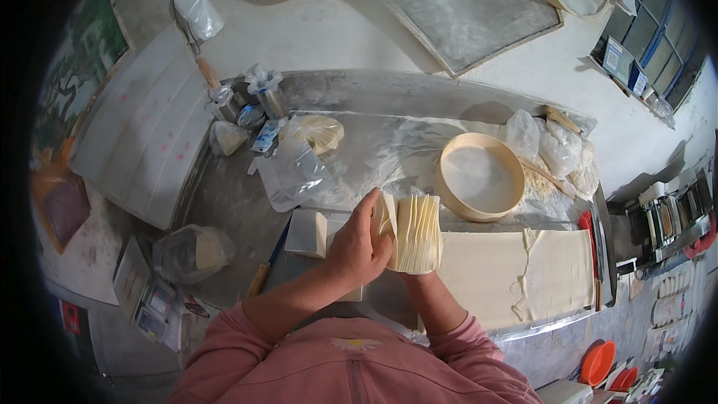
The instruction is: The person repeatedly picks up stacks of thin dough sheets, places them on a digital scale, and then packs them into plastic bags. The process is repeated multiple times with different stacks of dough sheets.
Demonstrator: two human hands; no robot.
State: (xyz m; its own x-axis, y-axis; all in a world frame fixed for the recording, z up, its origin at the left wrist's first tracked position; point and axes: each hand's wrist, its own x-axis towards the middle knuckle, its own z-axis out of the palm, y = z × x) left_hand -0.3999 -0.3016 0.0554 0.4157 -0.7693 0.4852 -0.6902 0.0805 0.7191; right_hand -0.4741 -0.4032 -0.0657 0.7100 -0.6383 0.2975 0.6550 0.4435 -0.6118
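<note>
A thick stack of pale yellow dough sheets (418, 233), fanned out along its edge, is held up in front of my chest. My left hand (362, 241) grips the left part of the stack, thumb pointing up. My right hand (418, 276) is mostly hidden beneath and behind the stack, which rests on it. Left of my left hand a block of cut dough sheets (306, 233) lies on the work surface. A long knife with a wooden handle (259, 279) lies farther left. To the right, a wide sheet of rolled dough (482, 275) covers the table's near side.
A round wooden sieve (481, 177) stands on the floured table. Plastic bags (561, 146) and a wooden rolling pin (547, 177) lie at the right. A clear bag (297, 168) and a bagged bundle of dough (320, 133) lie back left; a plastic-lined container (193, 252) stands left.
</note>
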